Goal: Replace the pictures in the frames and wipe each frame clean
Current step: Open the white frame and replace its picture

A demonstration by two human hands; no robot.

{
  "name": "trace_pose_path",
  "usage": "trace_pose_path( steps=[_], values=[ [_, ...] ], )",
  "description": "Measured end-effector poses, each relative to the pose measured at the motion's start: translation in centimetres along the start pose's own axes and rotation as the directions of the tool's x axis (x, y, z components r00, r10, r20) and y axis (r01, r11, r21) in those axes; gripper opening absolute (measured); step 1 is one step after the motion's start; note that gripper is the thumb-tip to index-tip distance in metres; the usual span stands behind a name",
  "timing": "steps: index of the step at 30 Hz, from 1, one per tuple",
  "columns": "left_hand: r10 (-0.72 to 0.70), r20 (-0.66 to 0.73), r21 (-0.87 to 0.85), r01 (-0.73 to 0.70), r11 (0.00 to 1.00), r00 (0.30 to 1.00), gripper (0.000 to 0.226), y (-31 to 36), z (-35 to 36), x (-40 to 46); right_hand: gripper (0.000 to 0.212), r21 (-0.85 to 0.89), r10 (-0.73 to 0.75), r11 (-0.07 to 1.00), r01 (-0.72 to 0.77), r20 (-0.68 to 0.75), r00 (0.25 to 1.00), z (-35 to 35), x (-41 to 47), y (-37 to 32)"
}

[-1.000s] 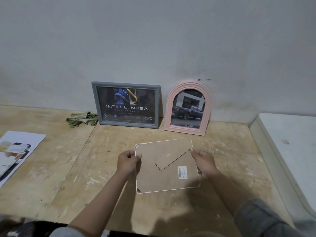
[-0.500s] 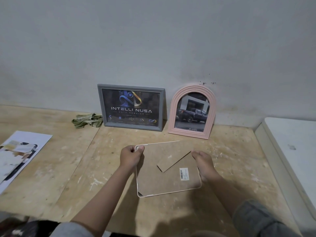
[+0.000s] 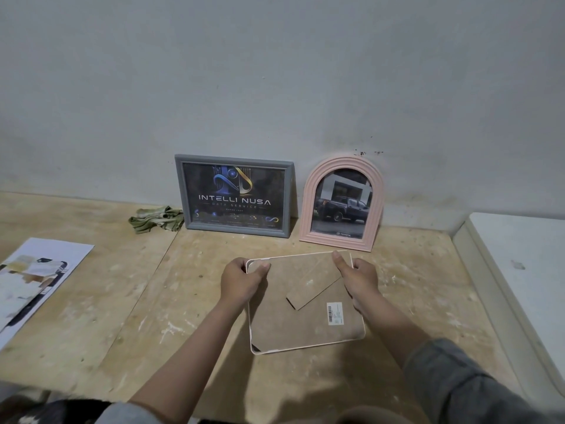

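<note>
Brown backing board point(image 3: 287, 304) faces up; left hand point(image 3: 241, 281) and right hand point(image 3: 360, 278) grip the white frame's point(image 3: 305, 347) top corners. Next, probably: lift the board out.

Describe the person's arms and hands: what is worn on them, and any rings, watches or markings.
Both hands are bare: the left hand and the right hand show no gloves, rings or watch. The right arm has a grey-blue sleeve pushed up, leaving the forearm bare. The left forearm is bare too, with a light grey sleeve edge at the bottom of the view.
</note>
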State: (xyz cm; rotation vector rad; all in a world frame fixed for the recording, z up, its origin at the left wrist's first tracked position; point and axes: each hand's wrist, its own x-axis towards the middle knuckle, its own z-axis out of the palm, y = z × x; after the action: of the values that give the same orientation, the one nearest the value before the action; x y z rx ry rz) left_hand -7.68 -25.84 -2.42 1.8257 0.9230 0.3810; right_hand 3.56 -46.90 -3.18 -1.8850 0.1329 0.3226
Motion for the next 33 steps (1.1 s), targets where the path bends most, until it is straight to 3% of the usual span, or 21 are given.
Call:
trace_pose_path(
  steps=[3,8,11,12,14,18,20,23,25,27,29,31,33],
  values=[
    [-0.015,-0.025,0.048,0.016,0.999,1.000,0.042,0.3,0.1,-0.3,0.065,-0.026,-0.032,0.999,0.032,-0.008,0.999,0.1,-0.5,-0.5],
    [-0.016,-0.051,0.083,0.020,0.996,0.999,0.044,1.1,0.1,-0.4,0.064,-0.085,-0.040,0.996,0.040,0.001,0.999,0.1,-1.0,-0.3],
    [-0.075,-0.067,0.025,0.077,0.997,0.995,0.043,1.5,-0.1,0.2,0.059,-0.086,-0.065,0.994,0.073,0.096,0.993,-0.3,-1.4,0.0],
    [-0.106,-0.079,0.001,0.106,0.994,0.991,0.042,1.6,-0.2,0.6,0.048,-0.087,-0.076,0.992,0.089,0.145,0.987,-0.3,-1.6,-0.1],
    [-0.169,-0.095,-0.023,0.168,0.986,0.981,0.036,1.8,-0.6,1.3,0.007,-0.031,-0.132,0.989,0.145,0.258,0.957,-0.8,-2.7,-1.1],
    [-0.347,-0.090,-0.141,0.333,0.932,0.933,0.034,1.4,-1.4,2.9,0.039,-0.036,-0.185,0.976,0.215,0.389,0.902,-1.8,-4.3,-1.4],
    [-0.420,-0.079,-0.199,0.399,0.895,0.904,0.036,1.3,-1.8,3.4,0.055,-0.165,-0.241,0.928,0.334,0.419,0.876,-2.6,-5.1,-0.7],
    [-0.493,-0.020,-0.310,0.463,0.830,0.870,0.027,1.2,-2.3,4.0,0.068,-0.307,-0.383,0.750,0.586,0.520,0.763,-3.2,-5.9,0.5],
    [-0.515,0.009,-0.346,0.486,0.803,0.857,0.023,0.8,-2.5,4.4,0.063,-0.387,-0.517,0.500,0.775,0.585,0.625,-3.5,-6.1,0.9],
    [-0.521,0.026,-0.357,0.495,0.792,0.853,0.020,0.9,-2.7,4.4,0.053,-0.398,-0.692,0.120,0.910,0.623,0.364,-3.6,-5.7,1.4],
    [-0.529,0.055,-0.364,0.511,0.779,0.847,0.011,1.2,-3.3,4.0,0.042,-0.362,-0.776,-0.130,0.923,0.617,0.133,-3.6,-5.3,1.8],
    [-0.540,0.091,-0.344,0.535,0.772,0.837,0.014,1.2,-3.7,4.1,0.034,-0.362,-0.798,-0.222,0.905,0.601,0.045,-3.4,-5.2,1.6],
    [-0.562,0.132,-0.288,0.574,0.766,0.816,0.021,1.2,-4.3,4.1,0.030,-0.391,-0.825,-0.237,0.889,0.565,0.029,-3.2,-5.1,1.1]
  ],
)
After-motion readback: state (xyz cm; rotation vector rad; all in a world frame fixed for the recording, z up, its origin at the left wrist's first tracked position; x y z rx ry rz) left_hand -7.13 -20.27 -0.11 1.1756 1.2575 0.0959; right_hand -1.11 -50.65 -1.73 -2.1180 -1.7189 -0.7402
